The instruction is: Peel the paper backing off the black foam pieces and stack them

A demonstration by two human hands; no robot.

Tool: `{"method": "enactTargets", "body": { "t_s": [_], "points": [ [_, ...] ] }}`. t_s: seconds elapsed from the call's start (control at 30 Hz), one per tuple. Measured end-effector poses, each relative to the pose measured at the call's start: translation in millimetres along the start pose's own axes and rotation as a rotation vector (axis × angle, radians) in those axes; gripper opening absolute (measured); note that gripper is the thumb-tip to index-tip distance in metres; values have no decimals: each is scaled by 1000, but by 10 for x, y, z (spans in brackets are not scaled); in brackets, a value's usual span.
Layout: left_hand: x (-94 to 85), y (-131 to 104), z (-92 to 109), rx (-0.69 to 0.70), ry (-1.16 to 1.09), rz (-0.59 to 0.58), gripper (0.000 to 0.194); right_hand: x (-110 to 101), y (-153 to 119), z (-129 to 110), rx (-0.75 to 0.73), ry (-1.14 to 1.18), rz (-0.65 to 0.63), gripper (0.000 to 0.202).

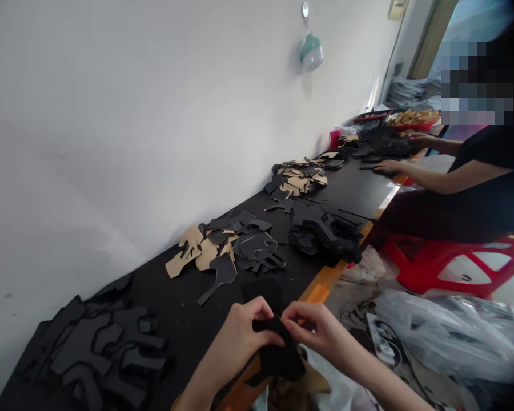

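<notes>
Over the table's front edge, a black cut-out piece (288, 354) hangs between my two hands. My left hand (251, 331) is closed on it, with thumb and fingers curled round its near part. Thumb and forefinger of my right hand (310, 325) pinch its upper edge, close beside the left fingertips. Just beyond my hands another dark piece (261, 290) lies on the black table top. Beneath the held piece some tan scraps (314, 374) show, partly covered by it.
Dark cut-out pieces (89, 342) are heaped at left. Tan-and-black pieces (214, 251) lie mid-table, beside a black stack (323, 228). A co-worker (475, 165) sits at right on a red stool (437, 265), hands on the table. A power strip (379, 339) and plastic bags (449, 325) lie below.
</notes>
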State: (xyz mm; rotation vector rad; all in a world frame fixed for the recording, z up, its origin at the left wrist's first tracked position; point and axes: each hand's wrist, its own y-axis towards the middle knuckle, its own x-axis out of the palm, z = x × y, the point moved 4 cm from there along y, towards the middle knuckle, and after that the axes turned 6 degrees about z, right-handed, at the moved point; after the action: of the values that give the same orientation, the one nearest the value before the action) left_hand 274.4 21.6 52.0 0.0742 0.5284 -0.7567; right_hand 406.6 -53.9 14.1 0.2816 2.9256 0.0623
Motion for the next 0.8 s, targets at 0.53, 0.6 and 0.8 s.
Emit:
{"method": "enactTargets", "body": {
  "t_s": [0.53, 0.6, 0.8],
  "points": [
    [63, -99, 103, 450, 138, -12, 19, 44, -97, 160, 129, 407, -114, 42],
    [28, -115, 178, 630, 212, 85, 11, 16, -91, 145, 109, 358, -74, 44],
    [-20, -145, 226, 947, 394, 198, 10, 37, -95, 211, 97, 339, -33, 46]
  ]
}}
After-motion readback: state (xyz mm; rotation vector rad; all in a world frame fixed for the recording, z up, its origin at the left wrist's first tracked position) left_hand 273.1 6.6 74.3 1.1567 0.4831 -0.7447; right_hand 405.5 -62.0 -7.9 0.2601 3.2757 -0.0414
